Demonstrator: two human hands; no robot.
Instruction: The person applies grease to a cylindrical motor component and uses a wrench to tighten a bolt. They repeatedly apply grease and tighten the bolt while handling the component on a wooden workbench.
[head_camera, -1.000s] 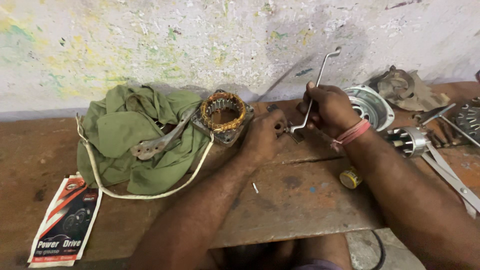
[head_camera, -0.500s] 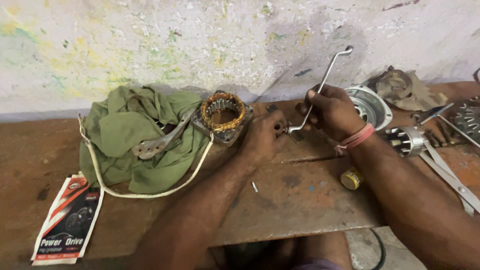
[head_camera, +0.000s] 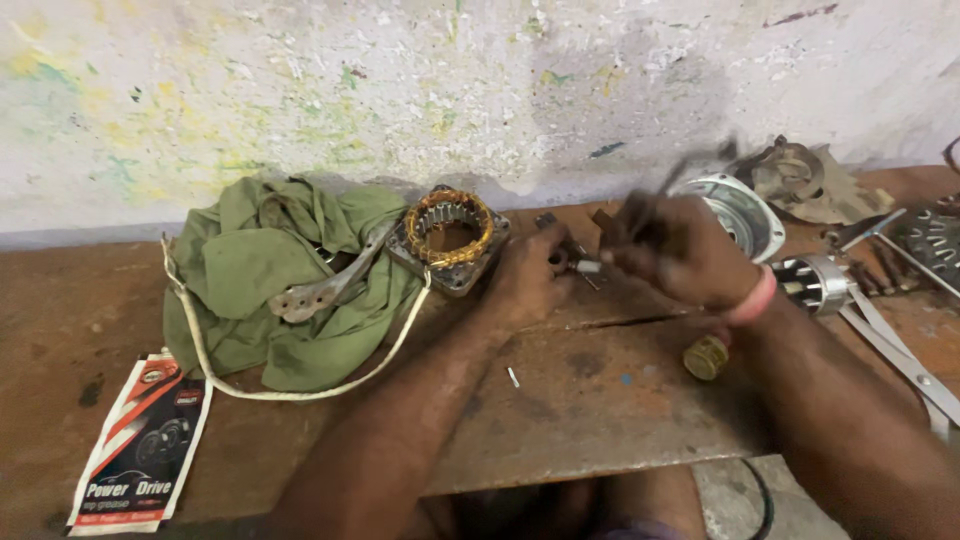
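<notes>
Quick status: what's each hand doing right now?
Left hand: closed around a small metal part, pressed on the workbench.
Right hand: closed on a bent metal tool, blurred.

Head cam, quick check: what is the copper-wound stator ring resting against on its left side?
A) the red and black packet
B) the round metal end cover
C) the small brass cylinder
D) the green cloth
D: the stator ring sits at the right edge of the crumpled green cloth, while the packet lies far off at the bench's front left.
</notes>
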